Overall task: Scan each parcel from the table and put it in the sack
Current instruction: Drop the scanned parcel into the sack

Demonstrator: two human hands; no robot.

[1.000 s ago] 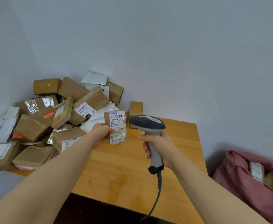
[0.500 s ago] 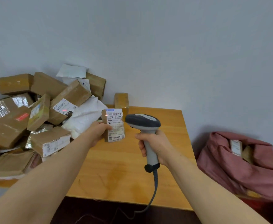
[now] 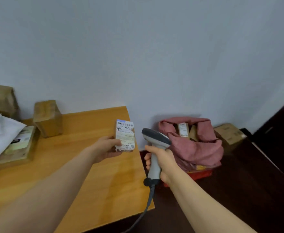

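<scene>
Holding one small labelled parcel (image 3: 124,135) above the table's (image 3: 87,165) right edge, the left hand (image 3: 106,147) grips its lower left side. It looks light, stiff cardboard with a possibly slick label, so best held by the edges. Right hand (image 3: 162,159) wraps the single scanner (image 3: 155,140). Count on the table: three brown boxes (image 3: 48,118), one white mailer (image 3: 1,132). One sack (image 3: 198,148), two packages (image 3: 182,130) showing inside.

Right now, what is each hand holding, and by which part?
The left hand grips the small brown parcel with the white label by its lower left edge; the right hand grips the grey handheld barcode scanner round its handle.
</scene>
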